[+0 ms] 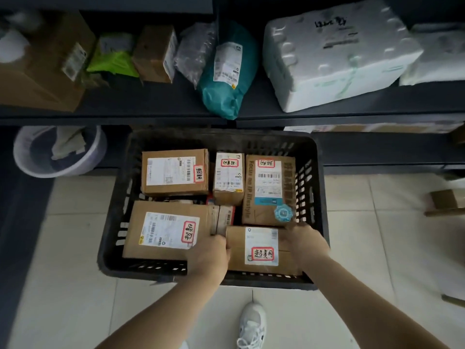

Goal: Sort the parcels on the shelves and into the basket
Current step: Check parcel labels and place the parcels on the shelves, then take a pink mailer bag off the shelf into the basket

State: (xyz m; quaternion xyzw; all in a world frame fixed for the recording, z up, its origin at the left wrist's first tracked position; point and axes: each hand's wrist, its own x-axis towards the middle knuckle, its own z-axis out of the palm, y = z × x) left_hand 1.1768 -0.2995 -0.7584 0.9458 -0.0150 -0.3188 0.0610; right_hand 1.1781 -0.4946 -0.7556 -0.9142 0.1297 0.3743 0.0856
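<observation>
A black plastic basket (pixel 118 205) stands on the tiled floor below the dark shelf (pixel 151 107). It holds several labelled cardboard parcels. The near right parcel (pixel 261 248) lies between my hands: my left hand (pixel 208 258) grips its left edge and my right hand (pixel 305 244) grips its right edge. To its left lies a large flat parcel (pixel 163 230). At the back sit a wide parcel (pixel 175 172), a small parcel (pixel 228 178) and a tall parcel (pixel 268 190). On the shelf lie a teal bag parcel (pixel 226 71) and a white foam box (pixel 334 54).
The shelf also carries a brown carton (pixel 42 66), a green bag (pixel 113 61), a small brown box (pixel 156 54) and a grey bubble bag (pixel 193 51). A pale bin (pixel 59 149) stands left of the basket. A cardboard piece (pixel 445 202) lies on the floor at right. My shoe (pixel 251 326) is below.
</observation>
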